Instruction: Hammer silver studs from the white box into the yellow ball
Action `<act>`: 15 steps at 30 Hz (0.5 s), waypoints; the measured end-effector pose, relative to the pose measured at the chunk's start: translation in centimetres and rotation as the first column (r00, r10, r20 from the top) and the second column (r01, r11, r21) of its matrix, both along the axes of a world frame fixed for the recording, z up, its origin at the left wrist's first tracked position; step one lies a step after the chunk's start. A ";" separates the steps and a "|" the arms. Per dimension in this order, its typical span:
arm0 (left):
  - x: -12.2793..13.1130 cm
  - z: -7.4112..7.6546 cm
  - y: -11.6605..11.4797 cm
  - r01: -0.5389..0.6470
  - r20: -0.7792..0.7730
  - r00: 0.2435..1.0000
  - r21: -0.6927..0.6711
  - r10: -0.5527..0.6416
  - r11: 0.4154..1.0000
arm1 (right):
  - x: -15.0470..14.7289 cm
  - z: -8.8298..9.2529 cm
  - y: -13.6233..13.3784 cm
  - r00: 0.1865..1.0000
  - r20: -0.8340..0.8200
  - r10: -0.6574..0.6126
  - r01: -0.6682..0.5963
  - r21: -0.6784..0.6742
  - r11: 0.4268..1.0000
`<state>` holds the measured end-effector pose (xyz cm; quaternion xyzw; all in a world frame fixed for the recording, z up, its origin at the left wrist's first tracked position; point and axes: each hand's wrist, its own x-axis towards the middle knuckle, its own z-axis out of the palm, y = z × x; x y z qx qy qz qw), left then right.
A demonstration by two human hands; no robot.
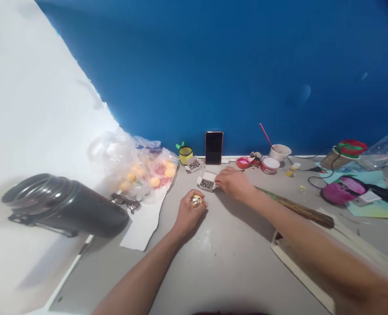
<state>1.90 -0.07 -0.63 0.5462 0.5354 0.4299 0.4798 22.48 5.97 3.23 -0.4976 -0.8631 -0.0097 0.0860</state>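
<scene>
My left hand (190, 212) rests on the grey table, fingers wrapped round a small yellow ball (196, 201) studded with shiny pins. My right hand (234, 183) reaches over a small open white box (207, 181) full of shiny pins, its fingertips pinched at the box's right edge; what they hold is too small to see. A second white box of pins (194, 164) sits further back near the wall.
A black flask (62, 204) lies at the left beside a plastic bag of orange and pink balls (144, 173). A phone (213, 147) leans on the blue wall. Cups, paint pots, a long stick (295, 208), a tray (315, 271) and craft clutter lie right.
</scene>
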 end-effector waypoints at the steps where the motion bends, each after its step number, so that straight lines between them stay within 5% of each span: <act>1: 0.0 0.0 0.0 -0.002 -0.002 1.000 0.010 0.002 1.000 | -1.1 0.4 0.6 0.996 0.045 0.073 -0.072 -0.016 0.997; 5: 0.0 0.2 0.0 0.001 0.000 1.000 0.033 -0.001 0.999 | -4.2 0.8 2.5 0.959 0.217 0.185 -0.171 -0.081 0.982; 15: 0.2 0.2 0.1 -0.004 0.056 0.998 0.006 0.004 1.000 | -5.5 0.4 3.0 0.952 0.279 0.127 -0.094 -0.127 0.987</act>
